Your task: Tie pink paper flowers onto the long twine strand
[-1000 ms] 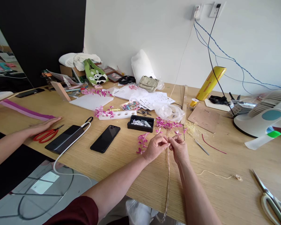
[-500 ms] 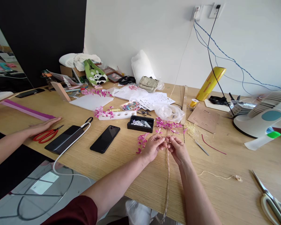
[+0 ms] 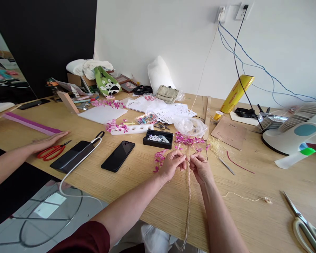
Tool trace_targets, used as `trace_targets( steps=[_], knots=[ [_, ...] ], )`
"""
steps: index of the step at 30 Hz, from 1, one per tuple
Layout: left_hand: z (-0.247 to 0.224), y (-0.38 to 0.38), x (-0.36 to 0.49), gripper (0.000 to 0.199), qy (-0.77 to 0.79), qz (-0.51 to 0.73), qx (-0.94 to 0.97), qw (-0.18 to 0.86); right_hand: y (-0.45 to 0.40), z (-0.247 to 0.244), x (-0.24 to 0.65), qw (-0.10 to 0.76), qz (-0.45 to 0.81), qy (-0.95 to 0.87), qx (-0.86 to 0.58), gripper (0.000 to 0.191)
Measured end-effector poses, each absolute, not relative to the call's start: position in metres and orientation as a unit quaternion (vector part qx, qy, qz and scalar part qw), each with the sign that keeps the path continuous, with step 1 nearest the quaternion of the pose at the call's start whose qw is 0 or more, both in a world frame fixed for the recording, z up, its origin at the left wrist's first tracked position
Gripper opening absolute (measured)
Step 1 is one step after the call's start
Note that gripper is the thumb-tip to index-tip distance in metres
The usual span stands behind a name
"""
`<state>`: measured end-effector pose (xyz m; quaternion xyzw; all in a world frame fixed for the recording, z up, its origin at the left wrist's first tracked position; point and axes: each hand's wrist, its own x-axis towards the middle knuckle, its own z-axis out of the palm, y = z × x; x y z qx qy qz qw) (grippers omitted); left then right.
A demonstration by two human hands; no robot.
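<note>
A braided beige cord (image 3: 189,196) runs from between my hands down over the table's front edge. Left of its upper end, my left hand (image 3: 173,165) is closed, thumb and index finger pinching a thin strand of the cord. My right hand (image 3: 201,169) pinches another thin strand on the right side; both strands are hard to see. A small gap with the braid in it separates the hands. Just beyond them lie pink-purple flower sprays (image 3: 189,140), with one more flower spray (image 3: 160,160) beside my left hand.
Left are a black phone (image 3: 118,156), a power bank (image 3: 71,158) and red-handled scissors (image 3: 51,151) beside another person's hand (image 3: 51,140) on a purple strip (image 3: 33,124). A black tray (image 3: 158,139) stands ahead. Right are tweezers (image 3: 226,166), thin cord (image 3: 244,197), large scissors (image 3: 304,223) and a fan (image 3: 292,130).
My hands have drawn apart slightly, the right hand moving a little to the right. The upper braid now shows between them. The other person's hand has hardly moved.
</note>
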<state>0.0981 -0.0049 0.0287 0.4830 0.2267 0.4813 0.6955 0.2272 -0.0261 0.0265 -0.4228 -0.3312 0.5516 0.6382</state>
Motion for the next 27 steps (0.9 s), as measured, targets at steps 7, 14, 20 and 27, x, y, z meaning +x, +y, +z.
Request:
trace_targets(
  steps=[7,14,20,27],
  knots=[
    [0.0294,-0.0061,0.0998,0.025,0.202,0.514,0.498,0.669,-0.0256,0.0262,0.2225,0.634,0.557,-0.322,-0.429,0.032],
    [0.0254,-0.0033,0.099,0.018,0.204,0.54,0.442,0.686,-0.0264,0.0275,0.2253,0.619,0.597,-0.313,-0.403,0.027],
    [0.0271,-0.0017,0.0973,0.017,0.169,0.536,0.354,0.747,-0.0291,0.0293,0.2278,0.602,0.634,-0.298,-0.383,0.022],
    [0.0311,-0.0035,0.0969,0.019,0.167,0.531,0.349,0.754,-0.0264,0.0248,0.2254,0.633,0.608,-0.29,-0.382,0.024]
  ],
)
